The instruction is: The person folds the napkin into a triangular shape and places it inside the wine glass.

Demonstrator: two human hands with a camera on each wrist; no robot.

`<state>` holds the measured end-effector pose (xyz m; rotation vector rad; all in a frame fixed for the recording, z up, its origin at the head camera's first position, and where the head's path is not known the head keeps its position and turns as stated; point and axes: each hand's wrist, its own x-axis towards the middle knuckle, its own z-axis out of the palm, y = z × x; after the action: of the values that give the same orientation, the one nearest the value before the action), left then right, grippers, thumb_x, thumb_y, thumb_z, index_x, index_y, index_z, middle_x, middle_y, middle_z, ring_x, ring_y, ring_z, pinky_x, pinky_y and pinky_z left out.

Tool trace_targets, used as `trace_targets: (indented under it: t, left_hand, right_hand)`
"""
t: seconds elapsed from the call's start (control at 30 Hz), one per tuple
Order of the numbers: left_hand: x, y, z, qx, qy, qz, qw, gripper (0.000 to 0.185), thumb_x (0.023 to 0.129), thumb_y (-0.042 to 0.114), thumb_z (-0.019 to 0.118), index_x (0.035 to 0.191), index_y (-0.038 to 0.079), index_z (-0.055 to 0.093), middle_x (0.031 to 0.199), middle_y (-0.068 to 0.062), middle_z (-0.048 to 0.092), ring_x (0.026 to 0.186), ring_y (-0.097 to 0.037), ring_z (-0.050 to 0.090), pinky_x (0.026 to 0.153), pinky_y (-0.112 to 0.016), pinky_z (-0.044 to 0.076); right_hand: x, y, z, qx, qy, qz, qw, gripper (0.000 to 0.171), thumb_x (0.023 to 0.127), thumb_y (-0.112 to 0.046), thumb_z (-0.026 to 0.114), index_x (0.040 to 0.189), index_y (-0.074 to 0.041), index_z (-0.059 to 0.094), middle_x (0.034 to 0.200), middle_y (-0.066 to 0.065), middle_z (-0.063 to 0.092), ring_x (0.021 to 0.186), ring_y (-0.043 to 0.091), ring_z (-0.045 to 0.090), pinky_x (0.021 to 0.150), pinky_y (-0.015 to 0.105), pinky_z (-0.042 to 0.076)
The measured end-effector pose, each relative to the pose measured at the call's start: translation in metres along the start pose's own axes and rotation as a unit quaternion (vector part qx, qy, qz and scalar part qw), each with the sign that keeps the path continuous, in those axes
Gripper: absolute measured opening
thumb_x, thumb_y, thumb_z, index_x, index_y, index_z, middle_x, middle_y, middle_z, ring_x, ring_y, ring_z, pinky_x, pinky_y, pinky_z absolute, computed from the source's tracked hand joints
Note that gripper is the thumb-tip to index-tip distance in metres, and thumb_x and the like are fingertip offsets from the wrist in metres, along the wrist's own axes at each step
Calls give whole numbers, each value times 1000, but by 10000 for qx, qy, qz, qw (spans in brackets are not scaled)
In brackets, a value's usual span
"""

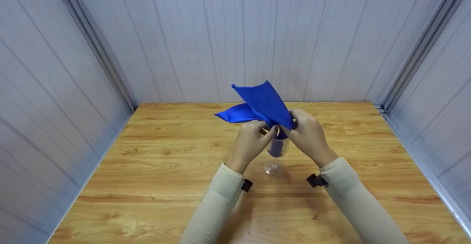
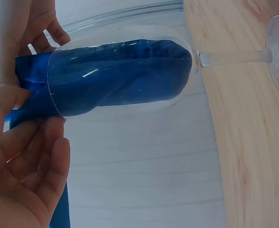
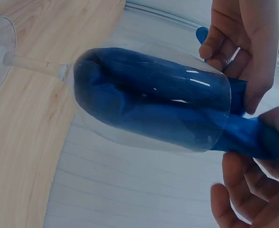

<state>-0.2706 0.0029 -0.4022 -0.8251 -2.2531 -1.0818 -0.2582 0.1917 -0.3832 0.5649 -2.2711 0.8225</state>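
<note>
A blue cloth napkin (image 1: 265, 100) stands in a stemmed wine glass (image 1: 274, 168), its two pointed flaps spreading up and to the left above the rim. Inside the clear bowl, the rolled lower part of the napkin (image 2: 125, 76) reaches down to the bottom. My left hand (image 1: 249, 141) pinches the cloth between thumb and fingers at the rim's left side. On the right side, my right hand (image 1: 311, 135) pinches the napkin just above the rim, as the right wrist view also shows. The glass is upright on the table, its stem and foot untouched by either hand.
The wood-grained table (image 1: 165, 170) runs back to a pale panelled wall (image 1: 220, 41). Similar side walls (image 1: 48, 100) enclose it left and right. A dark wrist-camera mount (image 1: 317, 180) sits by the right cuff, and another (image 1: 247, 186) by the left.
</note>
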Motion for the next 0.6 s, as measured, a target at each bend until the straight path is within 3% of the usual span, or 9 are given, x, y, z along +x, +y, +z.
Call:
trace_targets:
  t: [0.1,0.2,0.37,0.47,0.6]
  left_hand:
    - [0,0,0,-29,185,36,9998,34,99,26,64,69,11,65,76,0,69,70,-9,65,66,-19,52]
    - [-1,0,-1,-65,366,0,9993,40,99,27,64,62,13,59,68,3,63,62,-6,58,61,-19,49]
    - [-3,-2,-4,-239,612,-101,9978,35,96,31,69,66,13,67,65,6,61,58,-3,54,57,-20,47]
    - [-5,-3,-5,-227,731,-145,9970,28,95,32,72,74,13,75,70,7,67,61,-2,58,59,-20,50]
    - [-9,-6,-5,-126,775,-221,9967,27,94,30,72,73,14,74,69,6,66,59,-2,57,58,-20,50]
  right_hand:
    - [-1,4,-1,411,82,126,9990,13,90,-7,73,96,2,66,81,11,65,68,22,62,58,38,51]
    - [-4,8,-2,1068,119,705,9917,14,94,-11,70,95,1,66,77,9,65,64,22,62,56,34,51]
    - [-10,14,-4,2351,87,1980,9515,24,96,-21,69,99,3,64,80,11,68,64,25,66,59,33,57]
    - [-11,14,-7,2532,-17,2281,9401,23,97,-16,66,101,5,61,79,12,65,63,19,63,59,32,56]
    - [-18,23,-6,2371,-143,2484,9391,24,99,-18,63,95,6,63,72,8,63,60,13,59,59,31,54]
